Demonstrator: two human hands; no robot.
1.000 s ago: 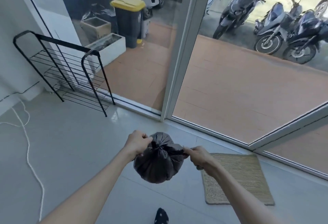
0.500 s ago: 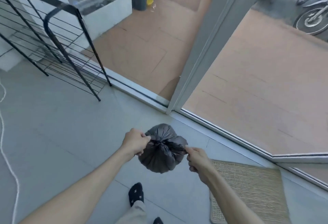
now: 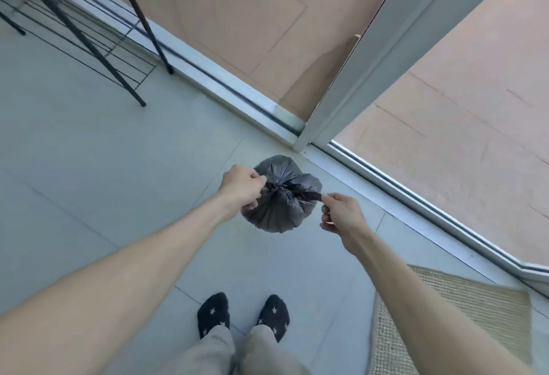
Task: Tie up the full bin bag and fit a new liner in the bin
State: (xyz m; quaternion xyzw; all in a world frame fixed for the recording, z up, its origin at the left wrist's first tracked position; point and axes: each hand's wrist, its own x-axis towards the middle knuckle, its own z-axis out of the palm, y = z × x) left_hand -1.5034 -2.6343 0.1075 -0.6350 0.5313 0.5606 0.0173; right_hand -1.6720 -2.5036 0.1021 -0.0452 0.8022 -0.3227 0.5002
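A small, full black bin bag (image 3: 279, 211) hangs in front of me over the grey tiled floor, its top gathered into a knot. My left hand (image 3: 242, 187) is closed on the left tail of the knot. My right hand (image 3: 341, 215) pinches the right tail, which is stretched out sideways from the knot. No bin and no new liner are in view.
A black wire rack (image 3: 89, 27) stands at the upper left. A sliding glass door frame (image 3: 335, 116) and its floor track (image 3: 237, 95) run just beyond the bag. A woven mat (image 3: 463, 315) lies at the lower right. My feet in dark star socks (image 3: 243, 315) are below.
The view has tilted down and I have come closer to the door; my feet now show. Both hands stay on the knot's tails, the right one pulled a little farther out.
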